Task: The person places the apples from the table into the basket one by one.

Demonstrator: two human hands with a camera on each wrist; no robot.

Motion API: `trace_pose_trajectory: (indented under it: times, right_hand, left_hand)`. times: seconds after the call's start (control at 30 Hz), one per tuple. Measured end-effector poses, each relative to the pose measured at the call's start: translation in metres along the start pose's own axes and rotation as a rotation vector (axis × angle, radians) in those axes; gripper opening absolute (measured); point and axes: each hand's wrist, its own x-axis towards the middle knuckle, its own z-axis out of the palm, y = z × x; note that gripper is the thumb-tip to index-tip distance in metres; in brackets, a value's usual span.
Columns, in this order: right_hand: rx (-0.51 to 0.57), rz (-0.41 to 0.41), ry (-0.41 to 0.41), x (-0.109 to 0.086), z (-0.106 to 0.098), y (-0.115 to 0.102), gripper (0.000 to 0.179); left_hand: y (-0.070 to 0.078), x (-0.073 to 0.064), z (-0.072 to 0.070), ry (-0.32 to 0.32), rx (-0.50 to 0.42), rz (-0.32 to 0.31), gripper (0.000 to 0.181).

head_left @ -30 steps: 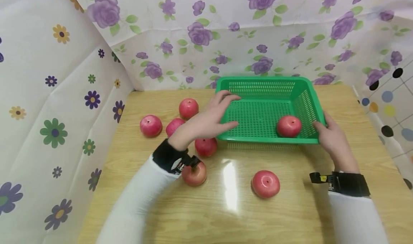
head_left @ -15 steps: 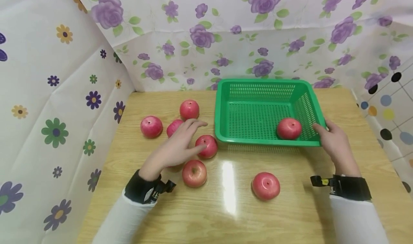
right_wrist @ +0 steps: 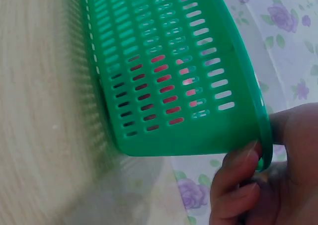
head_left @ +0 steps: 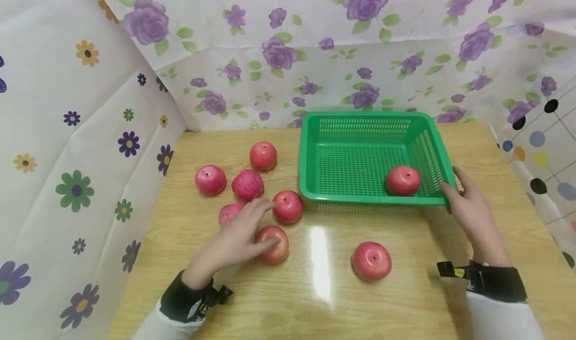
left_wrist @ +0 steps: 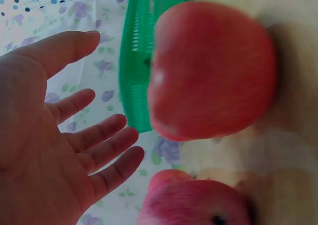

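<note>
The green basket (head_left: 351, 199) sits right of centre in the head view, its long axis running left to right across the worktop (head_left: 315, 315); the right-hand (head_left: 473, 212) grip pinches its rim at the right end. The left-hand (head_left: 231, 245) grip is spread, fingers and thumb apart, over the near apple (head_left: 275, 256) left of centre; whether they touch is unclear. In the left wrist view, the large apple's stem hollow faces left, toward the basket side. The hand partly covers a streaked apple (head_left: 228, 214). One apple (head_left: 402, 181) lies in the basket's lower right corner, glimpsed only through slots in the right wrist view. Both sleeves are cut off below.
</note>
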Motion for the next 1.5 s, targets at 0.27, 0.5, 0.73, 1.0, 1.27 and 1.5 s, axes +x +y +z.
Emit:
trace_pose_trajectory:
  times: [0.27, 0.5, 0.73, 1.0, 1.27, 1.5]
  right_hand:
    - [0.023, -0.048, -0.008, -0.002, 0.005, -0.005, 0.061]
    - [0.019, -0.071, -0.011, -0.001, 0.004, -0.006, 0.058]
    - [0.014, -0.061, -0.029, -0.002, 0.004, -0.005, 0.058]
    - [0.013, -0.044, -0.031, -0.005, 0.004, -0.007, 0.059]
    - [-0.004, -0.036, -0.028, -0.004, 0.005, -0.006, 0.060]
    - [-0.008, -0.047, -0.018, -0.005, 0.005, -0.006, 0.060]
  left_hand:
    - [-0.007, -0.004, 0.024, -0.015, 0.014, 0.001, 0.064]
    - [-0.011, -0.006, 0.041, -0.061, 0.039, 0.004, 0.073]
    - [-0.010, -0.009, 0.048, -0.106, 0.041, -0.018, 0.078]
    - [-0.011, -0.009, 0.051, -0.105, 0.035, -0.025, 0.077]
    - [-0.011, -0.008, 0.050, -0.097, 0.055, -0.028, 0.074]
    - [-0.011, -0.009, 0.052, -0.095, 0.047, -0.025, 0.074]
